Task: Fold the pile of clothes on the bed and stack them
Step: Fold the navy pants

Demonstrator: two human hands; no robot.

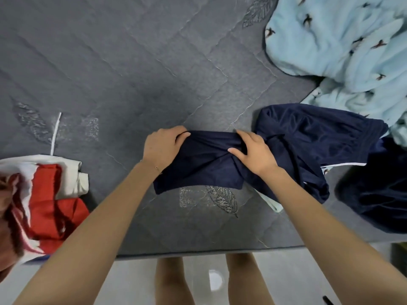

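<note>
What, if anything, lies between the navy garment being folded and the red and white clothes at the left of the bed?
Nothing visible does. The left hand and right hand grip the navy garment, and only bare grey bedspread separates it from the red and white clothes. A thin white cord lies farther back, off that path.

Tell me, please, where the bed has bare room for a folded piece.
The widest bare stretch of grey cover lies beyond the navy garment, between the white cord and the light blue blanket. A smaller strip runs along the near edge. Crowded: navy pile right, red and white clothes left.
</note>
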